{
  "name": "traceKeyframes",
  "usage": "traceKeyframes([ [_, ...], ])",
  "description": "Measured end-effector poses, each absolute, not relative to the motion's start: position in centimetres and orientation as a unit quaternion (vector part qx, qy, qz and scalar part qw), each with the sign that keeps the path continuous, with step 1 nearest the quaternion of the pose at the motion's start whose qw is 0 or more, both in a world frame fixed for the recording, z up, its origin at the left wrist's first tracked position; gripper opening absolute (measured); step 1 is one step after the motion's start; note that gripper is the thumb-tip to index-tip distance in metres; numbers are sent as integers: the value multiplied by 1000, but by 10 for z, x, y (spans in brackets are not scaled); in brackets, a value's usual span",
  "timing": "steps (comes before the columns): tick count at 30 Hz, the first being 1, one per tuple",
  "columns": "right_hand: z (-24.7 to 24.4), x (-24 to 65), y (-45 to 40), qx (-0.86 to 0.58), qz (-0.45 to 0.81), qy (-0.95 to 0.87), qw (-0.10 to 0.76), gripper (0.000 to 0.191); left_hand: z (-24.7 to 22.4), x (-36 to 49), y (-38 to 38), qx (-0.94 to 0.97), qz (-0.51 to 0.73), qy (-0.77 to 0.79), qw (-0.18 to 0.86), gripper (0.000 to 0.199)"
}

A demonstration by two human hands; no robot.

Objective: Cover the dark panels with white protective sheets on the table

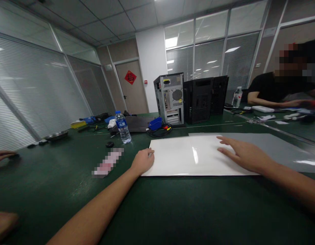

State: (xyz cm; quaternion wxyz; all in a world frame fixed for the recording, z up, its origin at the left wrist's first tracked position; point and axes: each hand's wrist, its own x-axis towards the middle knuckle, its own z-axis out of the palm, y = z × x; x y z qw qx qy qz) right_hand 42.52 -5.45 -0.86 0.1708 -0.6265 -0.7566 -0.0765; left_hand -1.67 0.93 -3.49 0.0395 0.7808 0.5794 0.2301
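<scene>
A glossy white panel (175,156) with a thin dark edge lies flat on the green tabletop in front of me. My left hand (144,161) is at its left edge, fingers curled around the side and thumb near the top surface. Over the panel's right part, my right hand (245,154) has thumb and fingers apart, holding nothing; whether it touches the surface I cannot tell. A grey glossy sheet (284,149) extends from behind the panel to the right, partly covered by my right hand and forearm.
Computer cases (170,98) stand upright beyond the panel. Left of it are a water bottle (123,129), a small black round object (109,144) and a blurred pinkish strip (108,164). Another person's hand (3,156) rests at far left. A person in black (264,88) sits at right.
</scene>
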Motion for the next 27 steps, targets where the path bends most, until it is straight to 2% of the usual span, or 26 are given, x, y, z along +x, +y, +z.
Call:
traceKeyframes([
  [3,-19,457,-42,-684,-98,-709,142,81,-34,-16,9,780,230,580,42,39],
  [8,-35,482,-32,-721,-41,-684,108,84,-32,-16,8,777,229,584,46,39],
  [15,-15,446,-43,-607,57,-756,238,65,-34,-17,9,786,230,572,35,40],
  [22,-23,456,-38,-614,-11,-779,124,63,-32,-17,7,789,225,572,32,41],
  [27,-25,454,-39,-616,-34,-779,114,65,-30,-17,5,797,222,561,33,40],
])
